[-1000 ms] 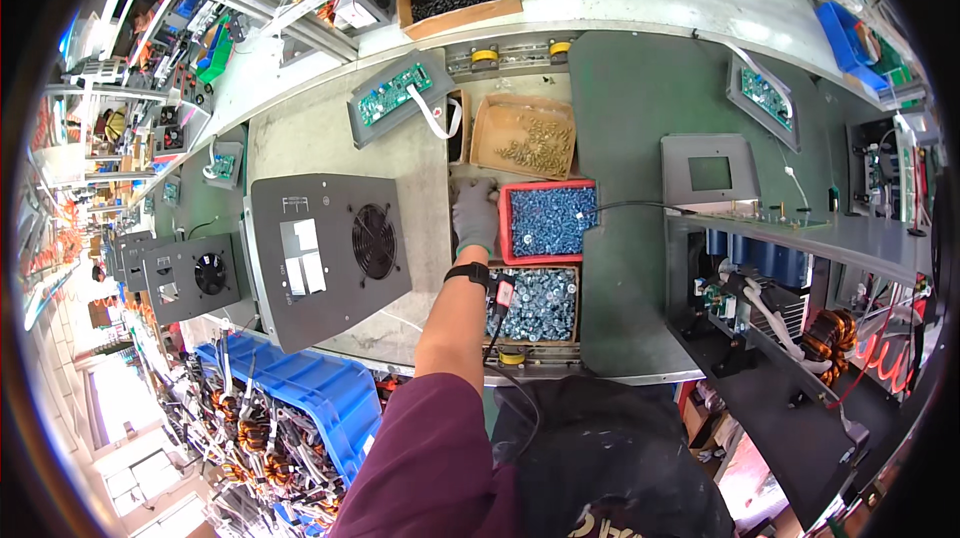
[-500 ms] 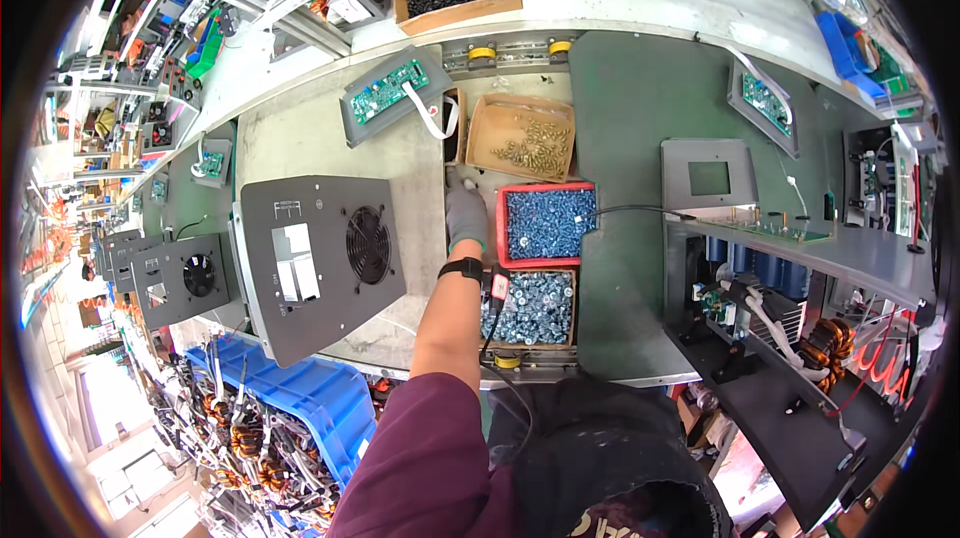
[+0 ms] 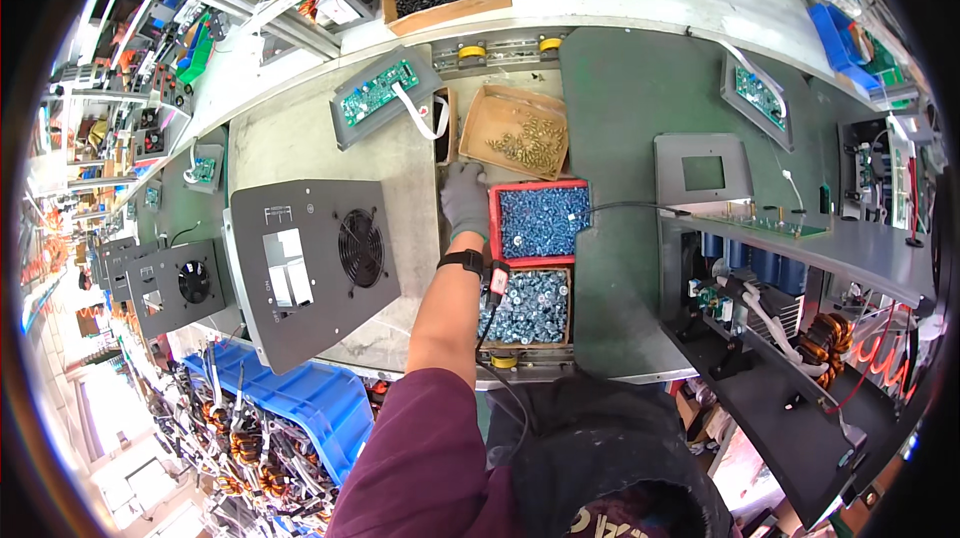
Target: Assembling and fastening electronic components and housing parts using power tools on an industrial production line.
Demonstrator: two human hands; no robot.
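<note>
Head view: my gloved left hand (image 3: 465, 200) rests curled beside the red tray of blue screws (image 3: 541, 222), grip contents unclear; I judge picking a screw comes next

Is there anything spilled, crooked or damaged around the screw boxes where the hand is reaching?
Nothing stands out. The gloved left hand rests beside the red bin of blue screws, and the screws stay inside it. The cardboard box of brass screws and the box of silver screws also hold their contents. The grey fan panel lies slightly tilted, nothing more.
</note>
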